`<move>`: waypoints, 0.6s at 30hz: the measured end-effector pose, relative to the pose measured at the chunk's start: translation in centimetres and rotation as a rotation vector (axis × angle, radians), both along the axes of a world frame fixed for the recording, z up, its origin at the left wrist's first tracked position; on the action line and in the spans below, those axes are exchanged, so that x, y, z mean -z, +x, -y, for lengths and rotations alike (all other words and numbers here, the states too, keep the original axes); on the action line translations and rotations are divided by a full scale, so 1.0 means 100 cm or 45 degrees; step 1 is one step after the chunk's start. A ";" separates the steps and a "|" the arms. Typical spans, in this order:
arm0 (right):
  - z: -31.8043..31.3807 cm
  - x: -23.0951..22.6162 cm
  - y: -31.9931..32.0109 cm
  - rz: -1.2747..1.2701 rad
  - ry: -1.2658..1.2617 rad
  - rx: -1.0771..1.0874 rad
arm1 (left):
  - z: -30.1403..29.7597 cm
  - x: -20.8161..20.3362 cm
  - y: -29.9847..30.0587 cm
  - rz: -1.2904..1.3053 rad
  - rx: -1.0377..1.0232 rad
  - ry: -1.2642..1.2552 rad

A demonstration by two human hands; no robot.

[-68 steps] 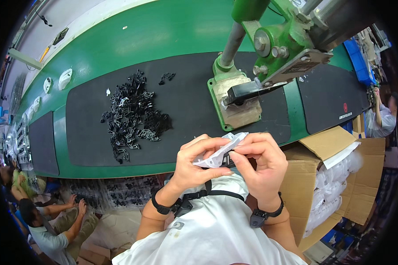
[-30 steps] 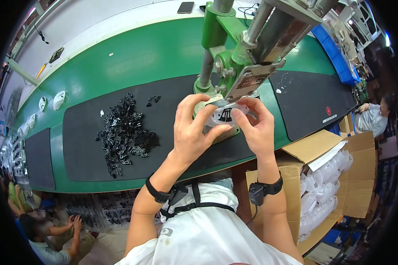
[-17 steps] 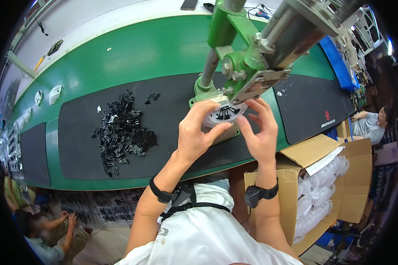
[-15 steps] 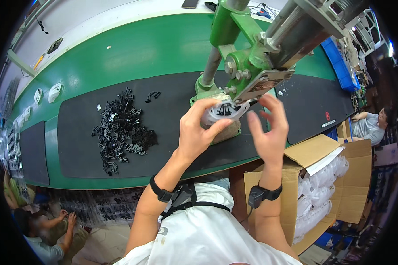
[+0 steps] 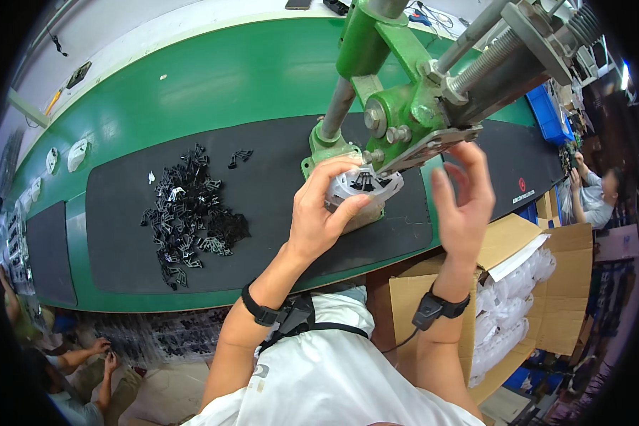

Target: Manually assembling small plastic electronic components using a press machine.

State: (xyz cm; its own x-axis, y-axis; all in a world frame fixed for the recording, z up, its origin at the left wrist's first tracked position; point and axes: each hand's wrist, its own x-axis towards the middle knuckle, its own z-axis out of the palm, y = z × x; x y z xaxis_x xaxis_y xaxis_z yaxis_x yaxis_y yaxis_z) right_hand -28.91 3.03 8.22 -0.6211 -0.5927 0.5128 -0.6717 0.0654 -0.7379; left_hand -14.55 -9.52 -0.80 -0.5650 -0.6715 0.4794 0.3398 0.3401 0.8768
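My left hand [image 5: 318, 213] is closed on a white, curved plastic part [image 5: 389, 187], with the thumb along its near edge and the fingers over its far left side. Black clips [image 5: 364, 182] sit inside this part, which is under the head of a green hand press [image 5: 405, 117]. To the right of the part is my right hand [image 5: 468, 202], fingers curled but apart from the thumb, with nothing visible between them. Its fingertips are close beside the press's metal plate [image 5: 433, 148]; whether they touch it I cannot tell.
A pile of black clips [image 5: 192, 213] lies on the dark mat [image 5: 121, 241] to the left. Several white parts [image 5: 77, 155] stand at the far left of the green table [image 5: 263, 71]. An open cardboard box [image 5: 568, 291] holds bagged white parts at right. Other people sit at both sides.
My right hand has moved right, away from the white part. My left hand still holds that part under the press, and more of its right side now shows.
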 end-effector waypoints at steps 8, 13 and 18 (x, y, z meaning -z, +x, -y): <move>0.014 -0.133 -0.020 -0.132 -0.664 -0.080 | -0.001 0.010 0.002 0.081 -0.031 -0.125; 0.025 -0.163 -0.030 -0.026 -0.684 -0.433 | 0.001 0.016 0.000 0.027 -0.098 -0.132; -0.019 -0.177 -0.107 0.409 -0.619 -1.023 | -0.002 0.011 0.003 0.045 -0.052 -0.135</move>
State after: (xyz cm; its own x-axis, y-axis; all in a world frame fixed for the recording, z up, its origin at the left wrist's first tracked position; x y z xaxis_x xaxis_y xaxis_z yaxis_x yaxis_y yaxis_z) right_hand -39.57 4.96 25.97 -0.2793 -0.6682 0.6895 -0.1472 -0.6798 -0.7185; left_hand -14.28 -9.36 -1.87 -0.5558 -0.6411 0.5293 0.2933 0.4445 0.8464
